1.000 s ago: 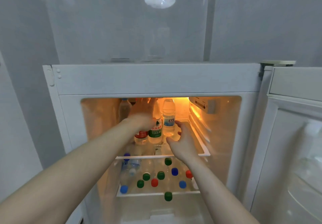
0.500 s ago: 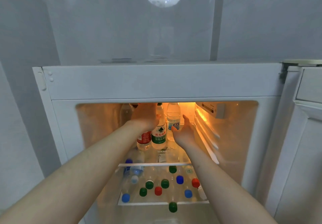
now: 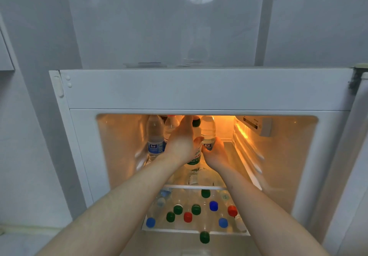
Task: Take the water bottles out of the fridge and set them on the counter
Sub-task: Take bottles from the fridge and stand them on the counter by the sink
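The fridge (image 3: 199,88) stands open and lit. On its upper shelf my left hand (image 3: 181,140) grips the upper body of a green-capped, green-labelled water bottle (image 3: 196,159). Beside it, my right hand (image 3: 216,153) grips a clear blue-labelled bottle (image 3: 208,129) low on its body. Left of my hands stands another blue-labelled bottle (image 3: 155,136), with one more bottle (image 3: 171,125) behind it, partly hidden by my left hand. Several bottles with green, red and blue caps (image 3: 188,217) stand on the lower shelf (image 3: 195,232).
The open fridge door (image 3: 358,156) stands at the right edge. A control box (image 3: 256,125) and ribbed side rails (image 3: 249,156) line the fridge's right inner wall. Grey tiled wall rises above and to the left. No counter is in view.
My view has moved closer to the fridge. Both hands have reached deeper onto the upper shelf, and my right hand, open before, has closed round the blue-labelled bottle.
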Demonstrator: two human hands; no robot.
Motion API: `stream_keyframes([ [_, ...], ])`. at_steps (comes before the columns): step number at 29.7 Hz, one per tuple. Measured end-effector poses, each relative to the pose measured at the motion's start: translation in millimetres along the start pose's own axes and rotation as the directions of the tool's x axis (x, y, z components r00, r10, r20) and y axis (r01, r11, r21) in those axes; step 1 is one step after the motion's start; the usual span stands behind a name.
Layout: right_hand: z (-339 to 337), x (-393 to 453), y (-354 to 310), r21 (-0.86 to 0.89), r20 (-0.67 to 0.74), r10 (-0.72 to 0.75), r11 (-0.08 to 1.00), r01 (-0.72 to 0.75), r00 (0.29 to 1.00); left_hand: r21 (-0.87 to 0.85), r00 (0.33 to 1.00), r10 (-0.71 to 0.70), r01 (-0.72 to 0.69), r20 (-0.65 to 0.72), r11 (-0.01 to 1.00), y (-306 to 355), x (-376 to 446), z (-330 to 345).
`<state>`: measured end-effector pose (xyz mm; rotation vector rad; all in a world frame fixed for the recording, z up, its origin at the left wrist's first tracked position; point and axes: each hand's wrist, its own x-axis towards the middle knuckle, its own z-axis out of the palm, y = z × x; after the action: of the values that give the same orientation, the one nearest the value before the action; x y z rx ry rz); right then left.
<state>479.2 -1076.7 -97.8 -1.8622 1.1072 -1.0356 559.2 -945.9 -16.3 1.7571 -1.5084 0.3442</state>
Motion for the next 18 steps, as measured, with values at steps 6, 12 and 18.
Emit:
stream_keyframes([
  [6, -6, -21, 11, 0.044, -0.006, -0.025, 0.999, 0.025, 1.000, -0.011, 0.995, -0.099, 0.099, -0.026, 0.995, -7, -1, 1],
  [12, 1, -41, 15, 0.122, -0.097, -0.058, 0.990, 0.070, 0.994, -0.073, 0.993, -0.114, 0.113, -0.016, 0.991, -19, -3, 3],
  [18, -1, -54, 17, 0.161, -0.144, -0.047, 0.984, 0.071, 0.988, -0.119, 0.992, -0.120, 0.124, 0.036, 0.985, -16, -15, -4],
])
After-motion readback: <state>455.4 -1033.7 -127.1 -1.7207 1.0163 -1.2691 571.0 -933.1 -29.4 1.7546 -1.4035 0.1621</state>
